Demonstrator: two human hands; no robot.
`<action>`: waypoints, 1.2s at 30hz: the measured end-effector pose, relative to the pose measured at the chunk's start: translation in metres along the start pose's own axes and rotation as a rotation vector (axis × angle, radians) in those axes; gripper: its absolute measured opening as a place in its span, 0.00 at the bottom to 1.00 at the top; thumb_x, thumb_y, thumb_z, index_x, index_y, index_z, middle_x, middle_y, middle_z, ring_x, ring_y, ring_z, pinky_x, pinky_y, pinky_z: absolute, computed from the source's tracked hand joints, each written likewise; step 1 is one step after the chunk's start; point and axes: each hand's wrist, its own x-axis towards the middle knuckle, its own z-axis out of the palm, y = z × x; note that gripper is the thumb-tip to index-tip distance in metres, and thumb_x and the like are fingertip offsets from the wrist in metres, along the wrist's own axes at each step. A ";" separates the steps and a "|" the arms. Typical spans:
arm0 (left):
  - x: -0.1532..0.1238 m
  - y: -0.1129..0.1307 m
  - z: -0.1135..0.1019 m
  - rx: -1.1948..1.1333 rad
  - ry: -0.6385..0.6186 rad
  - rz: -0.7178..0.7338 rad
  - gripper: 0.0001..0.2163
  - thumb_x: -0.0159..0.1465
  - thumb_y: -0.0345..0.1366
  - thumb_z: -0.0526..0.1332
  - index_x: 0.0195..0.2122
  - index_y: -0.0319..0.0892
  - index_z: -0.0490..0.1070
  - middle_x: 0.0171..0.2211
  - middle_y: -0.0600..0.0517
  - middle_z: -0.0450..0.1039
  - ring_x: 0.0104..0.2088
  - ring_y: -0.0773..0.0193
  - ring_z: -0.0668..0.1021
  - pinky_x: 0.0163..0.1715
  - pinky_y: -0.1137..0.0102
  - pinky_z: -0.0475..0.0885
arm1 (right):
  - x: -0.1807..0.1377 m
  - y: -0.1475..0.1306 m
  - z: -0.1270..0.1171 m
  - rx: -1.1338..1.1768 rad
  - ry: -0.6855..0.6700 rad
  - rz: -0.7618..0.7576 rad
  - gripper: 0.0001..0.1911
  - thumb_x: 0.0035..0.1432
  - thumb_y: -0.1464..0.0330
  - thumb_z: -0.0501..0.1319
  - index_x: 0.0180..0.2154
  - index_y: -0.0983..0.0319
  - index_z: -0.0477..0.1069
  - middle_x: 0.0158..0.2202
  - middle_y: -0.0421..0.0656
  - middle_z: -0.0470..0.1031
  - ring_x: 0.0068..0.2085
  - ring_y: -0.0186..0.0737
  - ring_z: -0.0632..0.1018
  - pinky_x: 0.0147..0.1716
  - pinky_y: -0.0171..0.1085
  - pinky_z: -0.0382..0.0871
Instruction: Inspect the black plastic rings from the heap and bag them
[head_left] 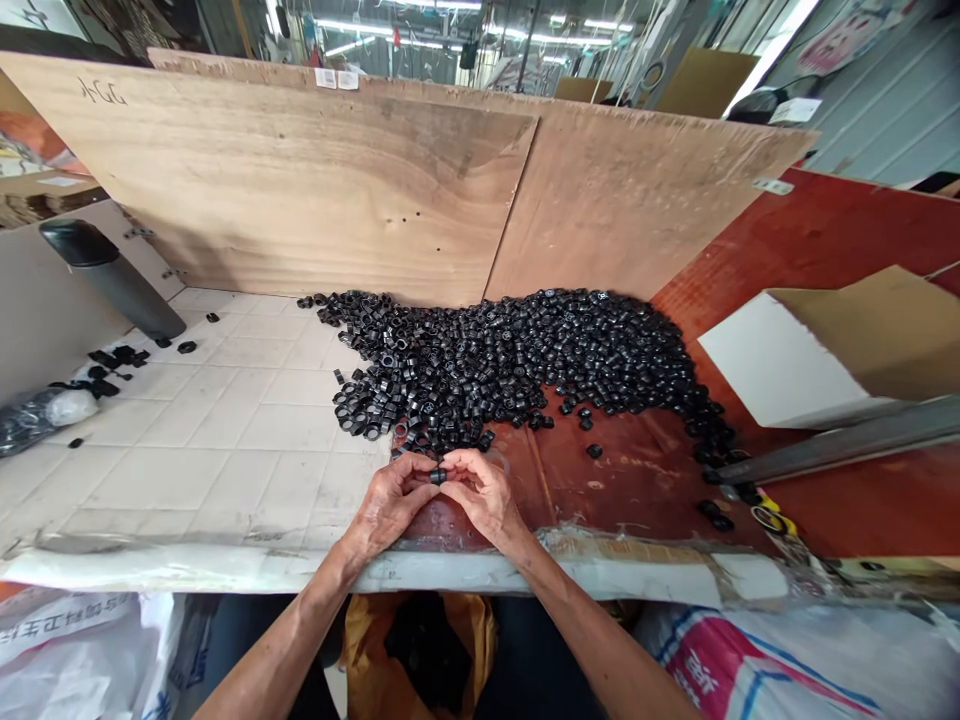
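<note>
My left hand [390, 503] and my right hand [484, 493] meet at the near edge of the worktable [225, 440]. Their fingertips pinch together on a small black ring-shaped part [438, 475] held between them. Just beyond the hands spreads a large pile of the same black parts [510, 360], reaching from the table's middle toward the right. Both forearms come up from the bottom of the view.
Plywood boards [300, 180] wall the back of the table. A dark cylinder [112, 275] lies at the left with a few loose black parts [116, 358]. A cardboard box [840, 345] and a metal bar [847, 440] sit at the right. Sacks [787, 660] stand below the table edge.
</note>
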 end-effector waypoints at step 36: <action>-0.003 0.003 -0.003 -0.011 -0.009 0.008 0.11 0.68 0.38 0.66 0.49 0.43 0.73 0.42 0.50 0.82 0.41 0.59 0.85 0.45 0.66 0.80 | -0.001 -0.014 -0.002 -0.208 -0.048 -0.077 0.11 0.66 0.64 0.63 0.30 0.59 0.72 0.25 0.38 0.72 0.26 0.36 0.73 0.29 0.33 0.67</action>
